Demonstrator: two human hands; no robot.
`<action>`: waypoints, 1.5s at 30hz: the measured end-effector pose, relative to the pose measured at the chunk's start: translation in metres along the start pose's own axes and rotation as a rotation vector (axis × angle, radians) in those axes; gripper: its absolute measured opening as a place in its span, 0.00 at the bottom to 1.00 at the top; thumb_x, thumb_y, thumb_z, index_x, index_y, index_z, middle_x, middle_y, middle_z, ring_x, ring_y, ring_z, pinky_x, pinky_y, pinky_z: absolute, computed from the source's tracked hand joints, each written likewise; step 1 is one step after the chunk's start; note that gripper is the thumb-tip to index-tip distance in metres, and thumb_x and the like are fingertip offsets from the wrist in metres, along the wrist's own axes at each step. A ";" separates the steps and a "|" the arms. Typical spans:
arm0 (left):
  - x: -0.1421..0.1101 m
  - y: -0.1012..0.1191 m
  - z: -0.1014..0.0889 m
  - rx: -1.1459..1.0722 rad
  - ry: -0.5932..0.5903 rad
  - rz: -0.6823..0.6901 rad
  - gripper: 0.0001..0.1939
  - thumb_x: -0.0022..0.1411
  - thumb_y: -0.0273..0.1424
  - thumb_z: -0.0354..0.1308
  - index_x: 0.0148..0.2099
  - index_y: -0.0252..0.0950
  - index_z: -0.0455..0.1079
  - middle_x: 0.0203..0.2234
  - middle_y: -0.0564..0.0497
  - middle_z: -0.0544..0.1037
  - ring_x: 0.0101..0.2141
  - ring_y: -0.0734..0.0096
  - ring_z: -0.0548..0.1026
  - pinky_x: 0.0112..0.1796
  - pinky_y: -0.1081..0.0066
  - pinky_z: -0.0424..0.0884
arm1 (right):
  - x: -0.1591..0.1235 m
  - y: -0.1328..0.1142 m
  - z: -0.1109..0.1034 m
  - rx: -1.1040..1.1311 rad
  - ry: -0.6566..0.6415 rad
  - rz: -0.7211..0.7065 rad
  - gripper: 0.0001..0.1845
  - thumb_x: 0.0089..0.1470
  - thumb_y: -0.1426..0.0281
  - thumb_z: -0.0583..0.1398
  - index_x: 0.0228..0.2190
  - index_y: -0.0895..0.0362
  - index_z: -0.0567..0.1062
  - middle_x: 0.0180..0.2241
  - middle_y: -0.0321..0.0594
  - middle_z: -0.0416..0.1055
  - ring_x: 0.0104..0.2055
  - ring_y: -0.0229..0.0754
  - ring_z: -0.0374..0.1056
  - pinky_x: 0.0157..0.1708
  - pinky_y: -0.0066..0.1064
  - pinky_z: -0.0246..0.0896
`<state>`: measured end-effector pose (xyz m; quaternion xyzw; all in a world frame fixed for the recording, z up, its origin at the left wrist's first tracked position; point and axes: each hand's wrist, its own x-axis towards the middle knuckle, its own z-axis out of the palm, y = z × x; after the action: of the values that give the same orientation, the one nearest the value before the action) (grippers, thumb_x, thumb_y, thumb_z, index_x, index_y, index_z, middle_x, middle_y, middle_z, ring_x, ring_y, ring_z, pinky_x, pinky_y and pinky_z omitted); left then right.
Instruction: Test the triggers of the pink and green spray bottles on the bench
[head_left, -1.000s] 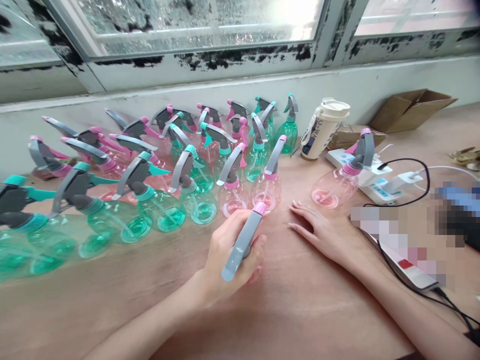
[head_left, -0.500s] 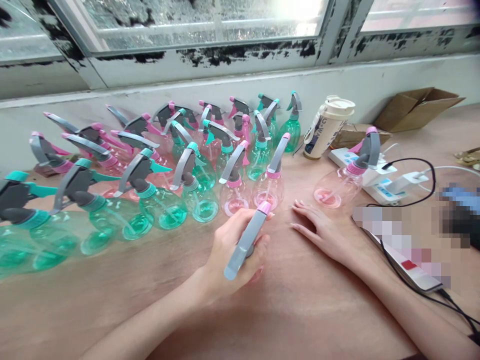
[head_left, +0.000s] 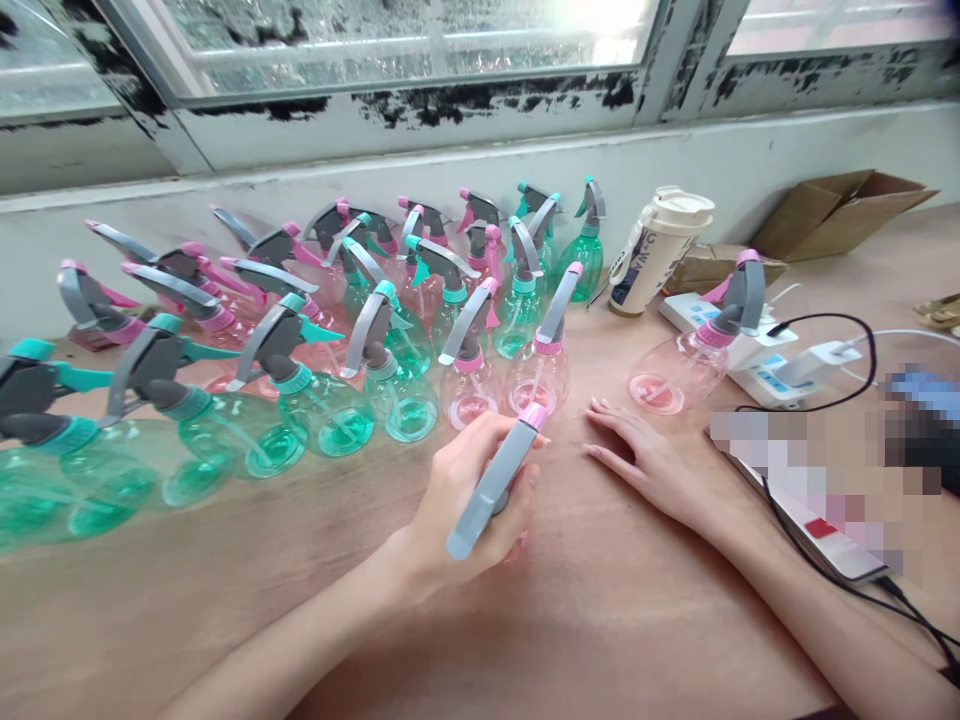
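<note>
My left hand [head_left: 469,490] is wrapped round a pink spray bottle [head_left: 496,482], its grey handle and pink nozzle showing above the fingers. Most of that bottle's body is hidden under the hand. Flat on the table rests my right hand [head_left: 634,455], fingers apart and holding nothing. Just beyond my left hand stand another pink spray bottle [head_left: 538,375] and a second one [head_left: 470,385] beside it. Past my right fingertips is a single pink spray bottle [head_left: 679,370]. Several green spray bottles [head_left: 341,415] line up to the left.
More pink and green bottles crowd toward the wall. A cream tumbler [head_left: 660,250] stands at the back, near an open cardboard box [head_left: 844,215]. A white power strip [head_left: 765,375] with plugs and cables lies right, near a partly blurred flat device [head_left: 832,540] beside my right forearm.
The view has shifted slightly, so things sit a little farther right and higher. My left hand keeps its hold on the pink spray bottle, and my right hand stays on the table.
</note>
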<state>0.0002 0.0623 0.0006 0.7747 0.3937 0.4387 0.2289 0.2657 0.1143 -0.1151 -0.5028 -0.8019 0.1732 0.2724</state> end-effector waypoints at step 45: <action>-0.005 -0.008 0.001 0.108 0.073 0.060 0.13 0.61 0.26 0.55 0.49 0.37 0.66 0.37 0.48 0.77 0.33 0.69 0.77 0.36 0.68 0.73 | -0.001 -0.006 -0.012 -0.012 -0.103 0.030 0.28 0.63 0.54 0.54 0.59 0.54 0.66 0.64 0.49 0.62 0.67 0.54 0.56 0.65 0.52 0.52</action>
<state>-0.0033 0.0632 -0.0082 0.7809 0.4014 0.4515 0.1589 0.2692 0.1104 -0.1023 -0.5069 -0.8083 0.1980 0.2248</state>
